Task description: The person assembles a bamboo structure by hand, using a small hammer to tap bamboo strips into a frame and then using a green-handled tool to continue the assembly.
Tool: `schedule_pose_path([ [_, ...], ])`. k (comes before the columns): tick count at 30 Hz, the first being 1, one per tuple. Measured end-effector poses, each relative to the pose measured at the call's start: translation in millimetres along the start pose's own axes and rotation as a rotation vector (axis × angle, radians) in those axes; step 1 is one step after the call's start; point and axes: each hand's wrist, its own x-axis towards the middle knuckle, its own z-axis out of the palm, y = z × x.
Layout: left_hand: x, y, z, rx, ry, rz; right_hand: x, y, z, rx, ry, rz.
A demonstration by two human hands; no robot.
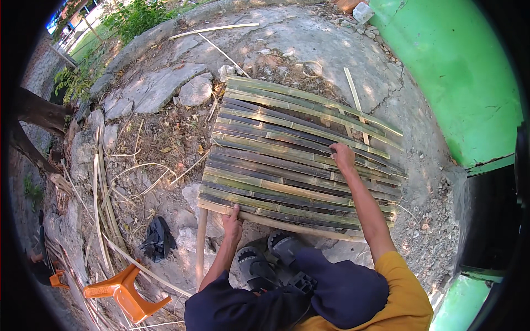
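Sun-dappled, cracked grey ground (323,52) stretches between a bright green wall (452,71) and a dark tree trunk (43,110).

"What colours are the bamboo strips (265,145)?"
"Green, tan and nearly black, all in stripes."
"And the wall (447,71)?"
"Bright green! The stool (127,298) is orange, and the bag (158,238) is black."
"What about the clothes?"
"The sleeve (398,276) is dark yellow. The trousers (350,284) are dark blue."
"And the ground (309,30)?"
"Grey, with pale sunny spots."

Narrow gaps between bamboo slats (298,161), pole (201,243) obstacle beside left hand (232,225)
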Motion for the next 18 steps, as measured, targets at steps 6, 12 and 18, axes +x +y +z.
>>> schedule_pose_path([
  [6,-0.9,2.5,0.0,0.008,-0.021,-0.010,-4.8,6.9,2.8,-0.048,-0.042,0.085],
  [12,2.2,-4.1,0.1,0.000,-0.012,-0.011,19.5,49.2,-6.0,-0.125,-0.322,-0.077],
  [18,3.9,-1.7,-9.1,0.009,-0.045,-0.011,9.3,42.7,13.3,-0.159,-0.066,-0.035],
])
